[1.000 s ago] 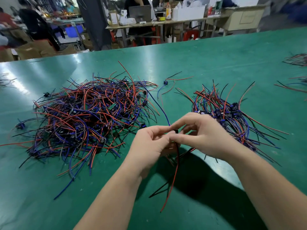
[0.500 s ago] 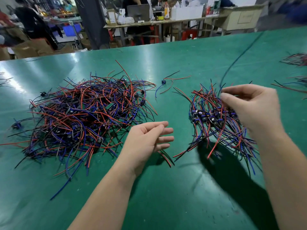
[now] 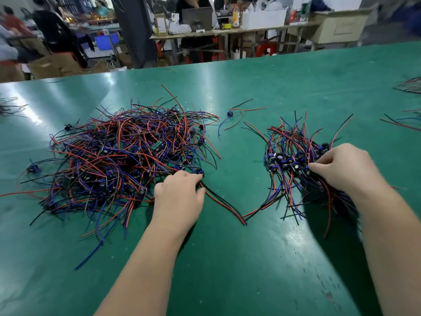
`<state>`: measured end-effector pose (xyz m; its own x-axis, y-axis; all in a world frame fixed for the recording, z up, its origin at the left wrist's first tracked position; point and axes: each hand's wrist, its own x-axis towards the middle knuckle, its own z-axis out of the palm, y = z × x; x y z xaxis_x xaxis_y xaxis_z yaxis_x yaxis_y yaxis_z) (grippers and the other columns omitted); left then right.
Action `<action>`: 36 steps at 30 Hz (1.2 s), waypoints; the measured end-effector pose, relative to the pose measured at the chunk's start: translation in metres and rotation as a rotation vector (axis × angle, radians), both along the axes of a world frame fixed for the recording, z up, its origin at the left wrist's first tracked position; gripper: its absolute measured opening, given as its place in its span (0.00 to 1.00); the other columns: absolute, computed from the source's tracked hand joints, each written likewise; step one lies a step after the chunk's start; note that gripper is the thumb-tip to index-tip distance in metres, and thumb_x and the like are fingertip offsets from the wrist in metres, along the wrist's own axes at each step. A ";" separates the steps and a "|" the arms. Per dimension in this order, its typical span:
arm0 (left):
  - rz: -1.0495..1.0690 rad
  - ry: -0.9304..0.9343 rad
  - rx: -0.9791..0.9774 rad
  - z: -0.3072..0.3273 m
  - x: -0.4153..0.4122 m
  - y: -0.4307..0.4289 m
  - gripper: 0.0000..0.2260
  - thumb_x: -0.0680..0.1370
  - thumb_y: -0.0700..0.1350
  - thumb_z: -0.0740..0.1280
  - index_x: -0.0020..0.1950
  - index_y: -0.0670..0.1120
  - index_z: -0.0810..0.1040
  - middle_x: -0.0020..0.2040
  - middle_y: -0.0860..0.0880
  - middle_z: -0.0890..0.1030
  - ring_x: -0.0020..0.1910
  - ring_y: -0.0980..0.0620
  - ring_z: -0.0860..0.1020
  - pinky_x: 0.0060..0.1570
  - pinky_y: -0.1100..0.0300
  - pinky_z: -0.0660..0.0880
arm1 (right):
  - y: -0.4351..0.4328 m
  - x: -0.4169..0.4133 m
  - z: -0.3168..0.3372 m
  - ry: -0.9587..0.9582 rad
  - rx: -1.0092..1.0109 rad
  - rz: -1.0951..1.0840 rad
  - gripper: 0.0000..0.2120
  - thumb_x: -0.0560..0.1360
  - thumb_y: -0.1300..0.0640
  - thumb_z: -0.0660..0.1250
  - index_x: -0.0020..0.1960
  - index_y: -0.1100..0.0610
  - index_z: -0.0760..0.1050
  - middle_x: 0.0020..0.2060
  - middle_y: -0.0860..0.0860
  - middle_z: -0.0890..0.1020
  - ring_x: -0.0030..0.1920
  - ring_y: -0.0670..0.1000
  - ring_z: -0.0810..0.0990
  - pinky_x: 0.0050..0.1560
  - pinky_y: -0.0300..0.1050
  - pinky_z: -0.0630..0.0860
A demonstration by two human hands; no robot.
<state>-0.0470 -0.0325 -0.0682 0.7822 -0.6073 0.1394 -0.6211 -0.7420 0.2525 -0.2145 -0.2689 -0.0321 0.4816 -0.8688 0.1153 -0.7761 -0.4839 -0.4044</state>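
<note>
Moved since half a second ago: left hand (image 3: 180, 197), from the glossy green surface (image 3: 227, 258) to the edge of the tangled heap (image 3: 123, 160). Its fingers are curled narrowly round one blue module (image 3: 200, 172), whose thin red-black leads trail out. Right hand (image 3: 341, 172) lowered onto the aligned bundle (image 3: 289, 160), its fingers bent, grip unclear.

The green surface (image 3: 227, 258) has one lone wired part (image 3: 230, 114) lying by itself well beyond the gap between the left hand (image 3: 180, 197) and right hand (image 3: 341, 172), plus stray wires (image 3: 409, 85) way off right at the edge. Further back there's a cluttered workbench (image 3: 250, 30) with a laptop (image 3: 197, 18), and cardboard boxes (image 3: 52, 65) far left by a person in black (image 3: 52, 28).
</note>
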 end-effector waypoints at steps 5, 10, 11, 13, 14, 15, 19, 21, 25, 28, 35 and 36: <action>0.034 -0.019 -0.005 -0.005 -0.004 -0.006 0.22 0.78 0.63 0.57 0.71 0.62 0.62 0.66 0.48 0.70 0.64 0.46 0.68 0.62 0.48 0.62 | 0.012 0.003 0.006 -0.179 -0.129 0.061 0.07 0.73 0.57 0.68 0.44 0.56 0.84 0.39 0.55 0.84 0.41 0.53 0.74 0.41 0.42 0.67; -0.003 -0.089 0.112 -0.006 -0.007 -0.010 0.19 0.79 0.64 0.51 0.66 0.61 0.72 0.65 0.54 0.72 0.64 0.49 0.67 0.63 0.48 0.55 | 0.045 0.017 0.012 -0.468 0.002 0.238 0.06 0.71 0.58 0.69 0.41 0.50 0.84 0.26 0.38 0.78 0.29 0.38 0.74 0.31 0.26 0.65; 0.007 -0.098 0.060 -0.005 -0.006 -0.010 0.18 0.80 0.61 0.52 0.61 0.58 0.76 0.61 0.55 0.75 0.62 0.51 0.70 0.61 0.49 0.56 | 0.052 0.020 0.011 -0.507 0.091 0.305 0.06 0.71 0.58 0.69 0.40 0.49 0.83 0.25 0.38 0.79 0.28 0.37 0.74 0.30 0.25 0.66; 0.033 -0.067 -0.110 -0.002 -0.004 -0.011 0.15 0.81 0.57 0.56 0.54 0.54 0.80 0.54 0.54 0.79 0.57 0.51 0.74 0.56 0.52 0.58 | 0.064 0.026 0.008 -0.544 0.266 0.438 0.07 0.71 0.60 0.70 0.39 0.49 0.83 0.29 0.41 0.82 0.29 0.39 0.76 0.33 0.30 0.71; 0.051 -0.031 -0.193 0.000 -0.003 -0.011 0.13 0.81 0.56 0.58 0.55 0.54 0.80 0.53 0.54 0.79 0.56 0.52 0.75 0.55 0.53 0.59 | 0.069 0.028 0.006 -0.531 0.327 0.489 0.08 0.72 0.60 0.70 0.39 0.49 0.83 0.31 0.44 0.83 0.30 0.42 0.78 0.35 0.34 0.74; 0.064 -0.008 -0.237 0.000 -0.002 -0.010 0.13 0.80 0.56 0.60 0.57 0.54 0.80 0.54 0.54 0.80 0.57 0.52 0.76 0.55 0.54 0.59 | 0.073 0.030 0.003 -0.503 0.362 0.525 0.08 0.72 0.60 0.70 0.39 0.49 0.83 0.31 0.47 0.84 0.31 0.44 0.80 0.37 0.36 0.75; 0.026 -0.037 -0.041 -0.003 -0.005 -0.008 0.20 0.75 0.66 0.60 0.64 0.61 0.74 0.58 0.54 0.76 0.59 0.50 0.72 0.58 0.52 0.60 | 0.082 0.035 -0.007 -0.395 0.359 0.572 0.05 0.73 0.59 0.69 0.42 0.51 0.83 0.32 0.49 0.84 0.32 0.45 0.80 0.36 0.35 0.74; 0.018 -0.049 0.026 -0.006 -0.007 -0.009 0.22 0.73 0.69 0.59 0.62 0.61 0.76 0.58 0.53 0.74 0.60 0.50 0.70 0.59 0.51 0.60 | 0.083 0.036 -0.009 -0.375 0.369 0.581 0.05 0.73 0.59 0.69 0.43 0.51 0.83 0.33 0.49 0.84 0.33 0.45 0.80 0.37 0.36 0.74; 0.035 -0.095 -0.066 -0.003 -0.009 -0.010 0.19 0.72 0.68 0.62 0.35 0.53 0.77 0.39 0.55 0.77 0.47 0.52 0.75 0.51 0.54 0.58 | 0.082 0.035 -0.009 -0.387 0.354 0.579 0.05 0.73 0.58 0.69 0.43 0.52 0.83 0.33 0.49 0.84 0.34 0.47 0.81 0.38 0.38 0.76; 0.100 -0.105 -0.073 -0.004 -0.010 -0.011 0.19 0.71 0.65 0.66 0.34 0.50 0.73 0.33 0.54 0.78 0.43 0.51 0.78 0.48 0.54 0.58 | 0.081 0.035 -0.008 -0.418 0.362 0.578 0.06 0.73 0.59 0.69 0.42 0.51 0.83 0.32 0.48 0.84 0.33 0.47 0.81 0.38 0.38 0.76; 0.165 -0.145 0.042 -0.006 -0.004 -0.010 0.14 0.76 0.60 0.62 0.55 0.55 0.79 0.52 0.52 0.79 0.55 0.48 0.75 0.54 0.52 0.63 | 0.082 0.034 -0.008 -0.416 0.369 0.583 0.06 0.73 0.59 0.68 0.42 0.51 0.83 0.33 0.47 0.84 0.34 0.48 0.81 0.40 0.39 0.77; 0.160 -0.142 0.024 -0.005 -0.004 -0.010 0.12 0.77 0.57 0.62 0.53 0.56 0.80 0.51 0.53 0.80 0.54 0.48 0.75 0.53 0.52 0.63 | 0.082 0.034 -0.008 -0.415 0.369 0.583 0.06 0.73 0.59 0.68 0.42 0.51 0.83 0.33 0.48 0.84 0.34 0.48 0.81 0.40 0.40 0.77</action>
<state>-0.0508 -0.0424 -0.0735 0.8426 -0.4812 0.2420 -0.5226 -0.8390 0.1515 -0.1807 -0.1868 -0.0404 0.8501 -0.5080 0.1389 -0.1915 -0.5438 -0.8171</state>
